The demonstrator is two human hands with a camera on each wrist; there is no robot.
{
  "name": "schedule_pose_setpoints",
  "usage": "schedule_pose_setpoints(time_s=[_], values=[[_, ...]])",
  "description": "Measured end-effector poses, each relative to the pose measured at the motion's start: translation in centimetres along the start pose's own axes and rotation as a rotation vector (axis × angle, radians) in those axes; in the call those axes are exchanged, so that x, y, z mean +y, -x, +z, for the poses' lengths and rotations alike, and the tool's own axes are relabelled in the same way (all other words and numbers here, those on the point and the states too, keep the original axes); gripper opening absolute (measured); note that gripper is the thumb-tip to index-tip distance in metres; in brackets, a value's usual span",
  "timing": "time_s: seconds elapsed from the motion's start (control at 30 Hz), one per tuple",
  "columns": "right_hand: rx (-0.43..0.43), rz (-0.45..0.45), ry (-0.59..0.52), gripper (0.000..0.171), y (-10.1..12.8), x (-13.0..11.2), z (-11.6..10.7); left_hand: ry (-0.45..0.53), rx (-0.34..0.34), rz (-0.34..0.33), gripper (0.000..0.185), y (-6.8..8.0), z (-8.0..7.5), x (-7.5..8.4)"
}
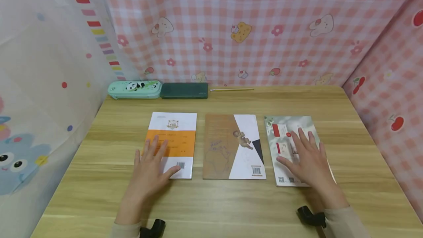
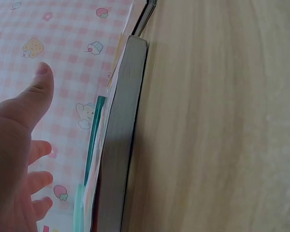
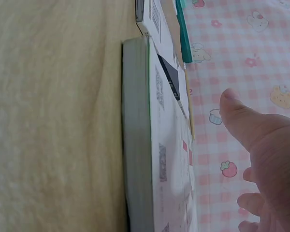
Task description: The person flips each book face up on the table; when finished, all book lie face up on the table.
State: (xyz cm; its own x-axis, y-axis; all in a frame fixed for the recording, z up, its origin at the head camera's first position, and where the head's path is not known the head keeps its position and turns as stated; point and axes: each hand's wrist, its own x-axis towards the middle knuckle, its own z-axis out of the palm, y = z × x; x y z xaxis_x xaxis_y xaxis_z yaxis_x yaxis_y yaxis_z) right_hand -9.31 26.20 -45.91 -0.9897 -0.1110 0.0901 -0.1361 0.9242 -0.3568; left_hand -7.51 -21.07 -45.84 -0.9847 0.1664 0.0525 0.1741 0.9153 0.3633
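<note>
The left hand (image 1: 150, 168) is laid flat with fingers spread on the near corner of the orange book (image 1: 172, 144), whose long side runs toward 12 o'clock on the bench (image 1: 231, 208), while the right hand (image 1: 307, 159) is spread flat on the green book (image 1: 292, 146).

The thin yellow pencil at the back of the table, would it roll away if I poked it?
Probably yes. The thin yellow pencil looks slim and round and lies alone on the smooth wooden table, so a sideways poke would likely roll it. It looks light and stiff, so it should lift easily without bending.
</note>
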Motion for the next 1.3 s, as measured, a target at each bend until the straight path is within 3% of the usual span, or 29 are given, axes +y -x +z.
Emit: schedule_pose_setpoints(time_s=[0.23, 0.47, 0.7, 1.3], values=[[0.013, -0.022, -0.019, 0.100, -0.3, 0.2, 0.2, 0.026, 0.026, 0.011, 0.085, 0.2, -0.3, -0.1], [0.056, -0.080, -0.082, 0.075, -1.3, 0.7, -0.6, 0.079, 0.190, 0.097, 0.072, 0.6, -0.5, -0.6], [0.067, -0.095, -0.140, 0.068, -2.3, 0.9, -0.9, 0.080, 0.303, 0.152, 0.063, 1.1, -0.6, -1.3], [0.023, -0.114, -0.217, 0.071, -5.0, -0.9, 0.1, 0.116, 0.236, 0.067, 0.067, 2.5, -0.7, -2.7]])
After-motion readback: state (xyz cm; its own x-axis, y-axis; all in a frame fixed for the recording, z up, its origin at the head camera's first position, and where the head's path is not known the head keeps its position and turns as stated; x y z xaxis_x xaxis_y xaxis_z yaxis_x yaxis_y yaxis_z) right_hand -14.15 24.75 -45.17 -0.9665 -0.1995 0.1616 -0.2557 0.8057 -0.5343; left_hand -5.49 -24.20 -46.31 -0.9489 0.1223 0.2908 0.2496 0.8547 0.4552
